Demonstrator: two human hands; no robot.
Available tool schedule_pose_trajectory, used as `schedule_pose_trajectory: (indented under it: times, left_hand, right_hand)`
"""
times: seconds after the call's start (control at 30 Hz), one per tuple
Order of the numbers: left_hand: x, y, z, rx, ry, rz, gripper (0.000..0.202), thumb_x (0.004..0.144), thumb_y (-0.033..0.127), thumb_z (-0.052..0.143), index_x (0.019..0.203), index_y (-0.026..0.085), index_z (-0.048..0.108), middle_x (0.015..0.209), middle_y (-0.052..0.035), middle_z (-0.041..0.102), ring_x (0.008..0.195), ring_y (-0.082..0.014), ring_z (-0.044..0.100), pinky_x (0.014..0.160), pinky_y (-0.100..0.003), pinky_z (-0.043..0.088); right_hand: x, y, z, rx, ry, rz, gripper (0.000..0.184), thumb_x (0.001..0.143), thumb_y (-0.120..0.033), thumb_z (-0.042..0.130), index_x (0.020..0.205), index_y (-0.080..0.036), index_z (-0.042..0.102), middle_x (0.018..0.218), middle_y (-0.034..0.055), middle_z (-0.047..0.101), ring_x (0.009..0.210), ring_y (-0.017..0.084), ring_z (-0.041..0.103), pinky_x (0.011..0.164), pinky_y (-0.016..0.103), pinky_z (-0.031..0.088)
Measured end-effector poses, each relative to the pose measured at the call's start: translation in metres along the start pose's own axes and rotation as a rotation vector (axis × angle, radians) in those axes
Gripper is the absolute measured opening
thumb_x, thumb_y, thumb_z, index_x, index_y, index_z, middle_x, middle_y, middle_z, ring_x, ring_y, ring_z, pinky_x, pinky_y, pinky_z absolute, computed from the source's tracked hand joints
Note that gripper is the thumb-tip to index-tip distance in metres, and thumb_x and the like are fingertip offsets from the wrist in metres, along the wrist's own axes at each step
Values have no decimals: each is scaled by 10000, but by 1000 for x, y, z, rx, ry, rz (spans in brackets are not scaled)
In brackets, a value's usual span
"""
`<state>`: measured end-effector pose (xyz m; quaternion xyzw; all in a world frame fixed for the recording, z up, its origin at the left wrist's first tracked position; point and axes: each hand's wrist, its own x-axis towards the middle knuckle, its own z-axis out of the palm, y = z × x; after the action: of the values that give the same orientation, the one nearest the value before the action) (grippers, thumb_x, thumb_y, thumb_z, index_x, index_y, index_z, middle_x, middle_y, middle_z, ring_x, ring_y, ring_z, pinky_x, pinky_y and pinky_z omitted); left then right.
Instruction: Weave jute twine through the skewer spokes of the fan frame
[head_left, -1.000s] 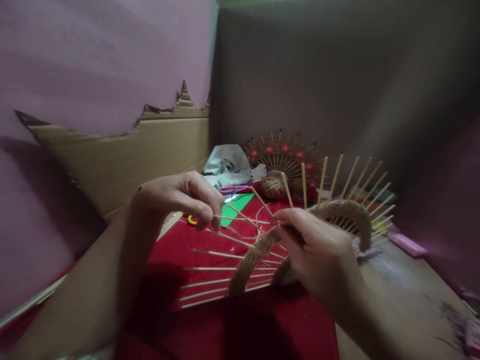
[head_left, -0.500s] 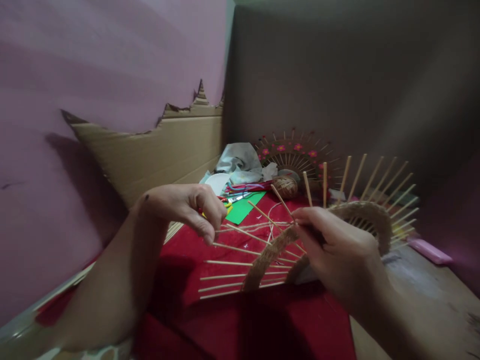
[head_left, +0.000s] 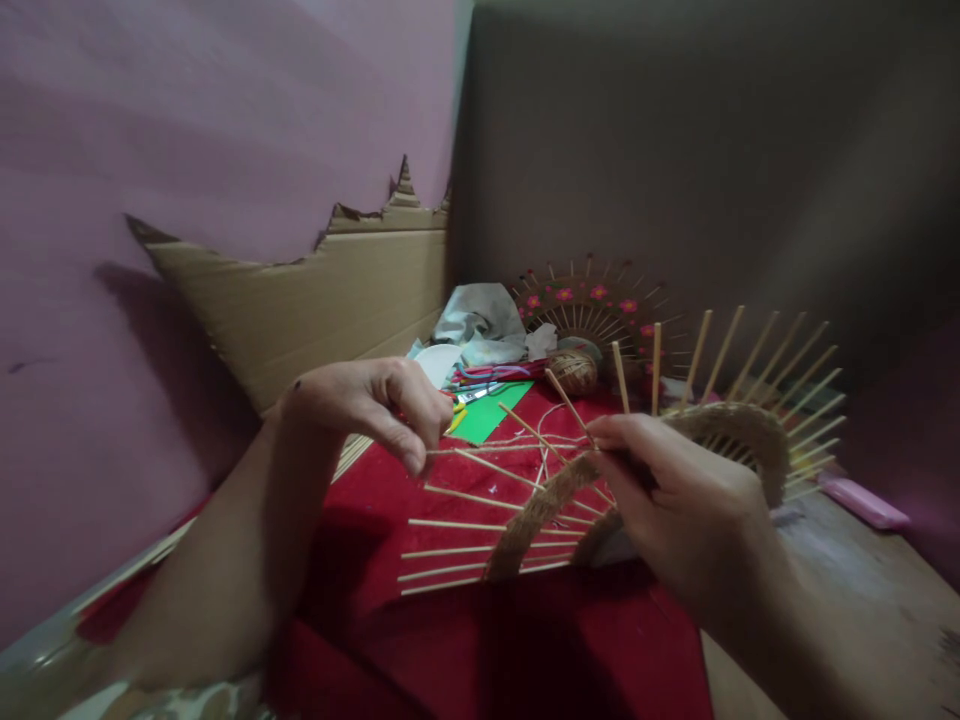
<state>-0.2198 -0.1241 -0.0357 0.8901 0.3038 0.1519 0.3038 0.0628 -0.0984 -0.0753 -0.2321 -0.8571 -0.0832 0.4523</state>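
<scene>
Now: both hands are raised over the middle of the desk, well apart, each closed on its own thing.
Left hand (head_left: 375,405): thumb and forefinger pinched together on the twine strand (head_left: 510,447), which is drawn taut and near level toward the desk's left edge.
Right hand (head_left: 675,500): fingers clamped on the skewer half-wheel (head_left: 525,525) at the top of its woven band; thumb hidden.
Half-wheel: held tilted. Lower left spokes are close over the red cloth (head_left: 465,640); contact cannot be told. The right half rises past the wrist.
Step, as judged: laying twine between the spokes.
Doing it well: pull evenly, not hard, since thin skewers would likely bend. Seat each pass snug against the band. Pin the last crossing under the right fingers.
Risk: the slack loop by the crossing could snag a spoke tip.
Back of desk: twine ball (head_left: 574,372), green paper (head_left: 491,412), scissors (head_left: 480,378), and a flowered fan (head_left: 592,300) toward the far corner.
Right edge: pink case (head_left: 862,503) on bare wood.
</scene>
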Motion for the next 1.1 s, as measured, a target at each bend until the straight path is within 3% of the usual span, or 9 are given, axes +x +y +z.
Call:
schedule_pose_trajectory:
  times: [0.1, 0.3, 0.57, 0.63, 0.77, 0.87, 0.97, 1.1]
  left_hand:
    - [-2, -2, -1, -30, 68, 39, 163, 762, 340, 609, 730, 238, 732, 596, -69, 630, 624, -173, 573, 646, -298, 466]
    - [-1, 1, 0, 76, -19, 14, 173, 767, 355, 602, 715, 246, 725, 555, -46, 595, 583, -155, 538, 654, -291, 461]
    - [-3, 4, 1, 41, 94, 90, 230, 774, 371, 589, 654, 212, 704, 551, -61, 578, 591, -164, 540, 639, -303, 454]
    - [-3, 5, 2, 56, 78, 97, 210, 771, 355, 597, 661, 214, 708, 530, -52, 557, 570, -157, 522, 628, -300, 448]
    - [-2, 10, 2, 116, -3, 9, 173, 763, 317, 611, 647, 222, 698, 502, -28, 514, 552, -147, 485, 599, -287, 423]
    - [2, 9, 2, 57, 51, -87, 228, 757, 285, 618, 547, 202, 646, 482, -9, 475, 526, -128, 447, 565, -270, 394]
    - [9, 1, 5, -19, 80, -188, 291, 752, 289, 621, 487, 175, 586, 468, 15, 427, 497, -100, 396, 519, -243, 355]
    - [26, -13, 16, -30, -13, -293, 310, 762, 333, 599, 514, 148, 568, 479, 33, 420, 491, -81, 369, 475, -213, 306]
  right_hand:
    - [0, 0, 0, -3, -11, 4, 126, 763, -71, 542, 840, -140, 613, 757, 6, 661, 681, 122, 637, 597, 232, 469]
    - [1, -1, 0, -7, -1, 0, 115, 765, -81, 545, 838, -134, 616, 757, 12, 665, 672, 126, 638, 596, 236, 472]
    - [1, -1, 0, -7, -28, 20, 114, 764, -87, 550, 842, -139, 615, 748, 10, 656, 661, 130, 632, 584, 242, 470]
    - [2, -1, 0, -7, -27, 22, 113, 769, -88, 543, 840, -141, 614, 745, 9, 656, 659, 127, 632, 584, 240, 470]
    - [2, -2, -1, -10, -25, 18, 106, 770, -96, 539, 827, -146, 613, 735, 11, 653, 649, 127, 630, 578, 242, 474]
    - [1, -2, -1, -11, -28, 14, 114, 767, -94, 536, 832, -151, 609, 734, 13, 655, 644, 130, 630, 572, 244, 480]
    - [1, -1, -2, -6, -22, 0, 127, 770, -95, 533, 850, -163, 605, 759, 15, 669, 667, 132, 638, 597, 241, 498]
    - [2, -2, -3, 2, -35, 1, 126, 763, -114, 567, 869, -163, 614, 780, 16, 679, 695, 137, 644, 627, 242, 505]
